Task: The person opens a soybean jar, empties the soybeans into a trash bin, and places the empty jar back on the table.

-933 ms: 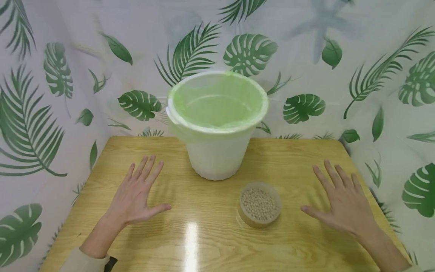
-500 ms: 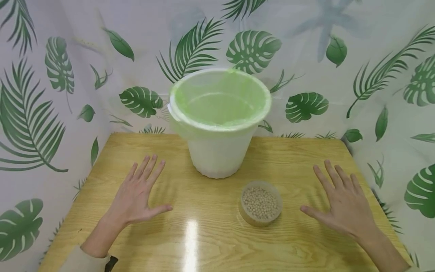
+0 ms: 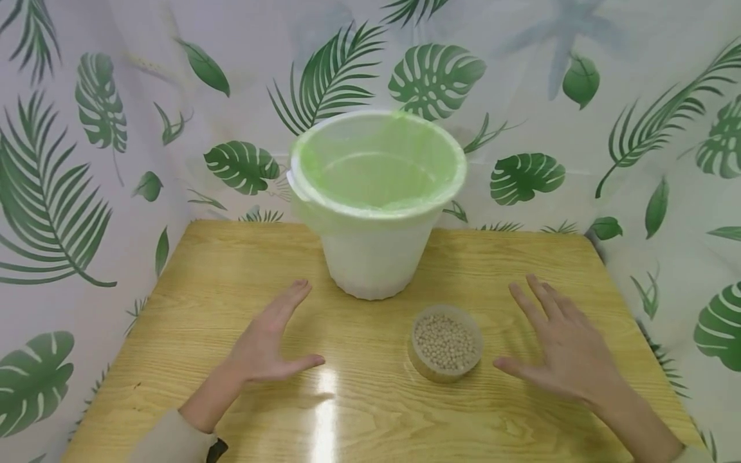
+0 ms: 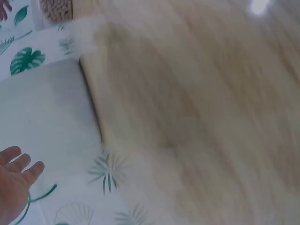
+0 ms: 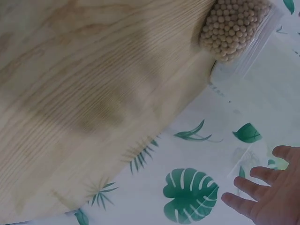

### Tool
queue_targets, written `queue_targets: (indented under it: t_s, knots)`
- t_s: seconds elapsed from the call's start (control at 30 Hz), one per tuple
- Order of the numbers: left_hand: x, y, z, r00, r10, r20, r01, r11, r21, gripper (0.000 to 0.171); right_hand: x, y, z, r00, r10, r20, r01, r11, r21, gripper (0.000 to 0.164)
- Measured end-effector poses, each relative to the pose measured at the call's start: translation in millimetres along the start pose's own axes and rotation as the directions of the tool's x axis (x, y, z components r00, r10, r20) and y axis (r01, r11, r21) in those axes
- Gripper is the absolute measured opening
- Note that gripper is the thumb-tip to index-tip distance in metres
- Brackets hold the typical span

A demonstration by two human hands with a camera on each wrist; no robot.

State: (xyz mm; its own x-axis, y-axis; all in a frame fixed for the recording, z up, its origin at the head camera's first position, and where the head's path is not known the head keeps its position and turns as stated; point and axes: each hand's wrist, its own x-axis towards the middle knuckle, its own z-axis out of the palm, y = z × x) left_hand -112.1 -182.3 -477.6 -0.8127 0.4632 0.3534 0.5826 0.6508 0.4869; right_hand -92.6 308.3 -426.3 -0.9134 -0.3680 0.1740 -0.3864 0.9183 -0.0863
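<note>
A round clear tub (image 3: 444, 344) full of small beige balls stands on the wooden table, right of centre. My right hand (image 3: 570, 347) hovers just to its right, fingers extended and thumb pointing at the tub. On the left, my left hand (image 3: 263, 344) is over the table with straight fingers and the thumb spread toward the middle. Neither hand touches anything. In the right wrist view the beige balls (image 5: 233, 28) show through the tub's side, with the fingers (image 5: 253, 190) at the lower right. Behind the tub is a white bucket (image 3: 373, 257) with a thin green liner (image 3: 376, 180).
The wooden table (image 3: 231, 257) backs onto white cloth walls (image 3: 521, 122) printed with green leaves, also on both sides. The bucket is tall and stands near the table's back edge. A light reflection shows on the front of the tabletop.
My left hand has moved right, toward the tub, and turned more on its side. My right hand has shifted left, closer to the tub. The view has tilted slightly.
</note>
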Motion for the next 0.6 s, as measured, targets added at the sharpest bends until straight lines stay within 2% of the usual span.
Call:
queue_targets:
  t_s: [0.13, 0.33, 0.5, 0.6]
  knots:
    - [5.0, 8.7, 22.5, 1.0, -0.023, 0.011, 0.025, 0.99, -0.138, 0.109, 4.6, -10.6, 0.0, 0.999, -0.036, 0.016, 0.035, 0.999, 0.014, 0.121]
    - [14.1, 25.6, 57.3, 0.997, -0.064, 0.041, 0.074, 0.936, -0.344, 0.1, 10.4, -20.3, 7.6, 0.995, -0.094, 0.013, 0.094, 0.995, 0.024, 0.12]
    - [24.3, 36.0, 83.4, 0.998, -0.024, 0.058, 0.046, 0.905, -0.423, 0.097, 14.4, -24.9, 14.4, 0.991, -0.132, -0.008, 0.132, 0.991, 0.011, 0.12]
    - [29.2, 42.4, 95.3, 0.994, -0.027, 0.101, 0.071, 0.887, -0.456, 0.097, 15.9, -28.1, 18.1, 0.99, -0.142, 0.012, 0.142, 0.99, 0.013, 0.119]
